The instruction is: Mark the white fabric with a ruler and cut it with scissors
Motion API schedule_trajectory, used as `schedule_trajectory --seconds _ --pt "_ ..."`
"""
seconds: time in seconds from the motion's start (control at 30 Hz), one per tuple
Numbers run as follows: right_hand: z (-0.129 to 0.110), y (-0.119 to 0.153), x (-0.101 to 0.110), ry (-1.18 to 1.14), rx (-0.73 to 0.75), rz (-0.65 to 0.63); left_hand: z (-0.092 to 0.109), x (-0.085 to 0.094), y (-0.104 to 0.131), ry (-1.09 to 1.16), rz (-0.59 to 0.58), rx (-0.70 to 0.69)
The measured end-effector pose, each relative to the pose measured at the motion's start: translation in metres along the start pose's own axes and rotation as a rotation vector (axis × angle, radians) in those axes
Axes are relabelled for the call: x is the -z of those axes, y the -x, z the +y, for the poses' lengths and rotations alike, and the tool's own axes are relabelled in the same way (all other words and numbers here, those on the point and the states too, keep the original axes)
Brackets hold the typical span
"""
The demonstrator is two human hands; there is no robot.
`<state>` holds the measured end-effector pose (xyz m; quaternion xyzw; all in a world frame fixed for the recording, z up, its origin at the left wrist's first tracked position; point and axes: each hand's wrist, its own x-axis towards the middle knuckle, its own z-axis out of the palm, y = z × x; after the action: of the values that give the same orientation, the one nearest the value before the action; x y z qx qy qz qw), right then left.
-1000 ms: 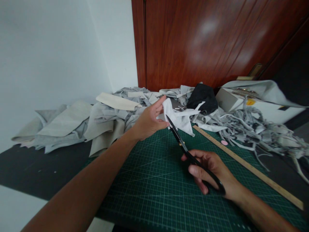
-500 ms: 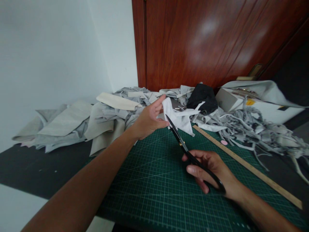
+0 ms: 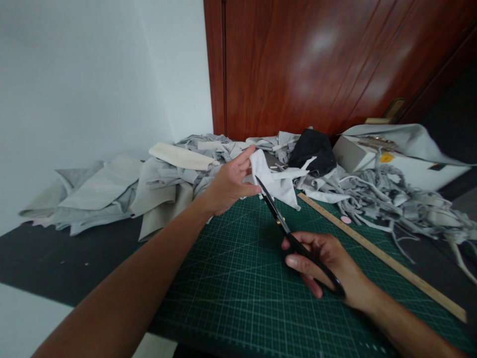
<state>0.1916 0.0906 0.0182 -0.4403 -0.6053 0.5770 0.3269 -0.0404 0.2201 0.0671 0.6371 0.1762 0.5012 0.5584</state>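
Between its thumb and fingers, my left hand (image 3: 233,181) holds up the near end of a white piece of cloth (image 3: 281,189). The cloth hangs to the right above the mat, with a narrow strip standing out from it. My right hand (image 3: 322,261) is closed round the handles of black scissors (image 3: 285,228). Their blades point up and to the left, with the tips at the cloth beside my left thumb. The blades look nearly closed.
A green cutting mat (image 3: 238,288) covers the table under my hands. Across its right side lies a wooden ruler (image 3: 380,256), near a pink disc (image 3: 346,220). Cloth pieces (image 3: 100,191) are heaped left; grey strips (image 3: 406,204), a black cloth (image 3: 312,151) and a white box (image 3: 417,169) stand right.
Both hands stay almost where they were. My right hand and the scissor handles have shifted very slightly, and the strip by the blades sits a little differently.
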Motion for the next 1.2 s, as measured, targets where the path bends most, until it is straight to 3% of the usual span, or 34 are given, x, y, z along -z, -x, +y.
schedule_trajectory --seconds 0.2,0.43,0.53,1.03,1.2 --pt "0.0 -0.001 -0.002 -0.024 -0.009 0.019 -0.001 -0.004 0.0 0.087 0.038 -0.01" --pt "0.001 -0.002 -0.003 -0.047 -0.012 0.032 -0.003 -0.018 -0.001 0.145 0.328 0.028" --pt "0.002 -0.002 -0.004 -0.057 -0.029 0.03 -0.004 -0.021 -0.002 0.148 0.398 0.036" --pt "0.004 -0.004 -0.003 -0.024 -0.047 0.069 0.006 -0.012 -0.003 0.138 0.367 0.052" --pt "0.004 -0.004 -0.003 -0.019 -0.055 0.066 0.008 -0.013 -0.003 0.099 0.418 0.118"
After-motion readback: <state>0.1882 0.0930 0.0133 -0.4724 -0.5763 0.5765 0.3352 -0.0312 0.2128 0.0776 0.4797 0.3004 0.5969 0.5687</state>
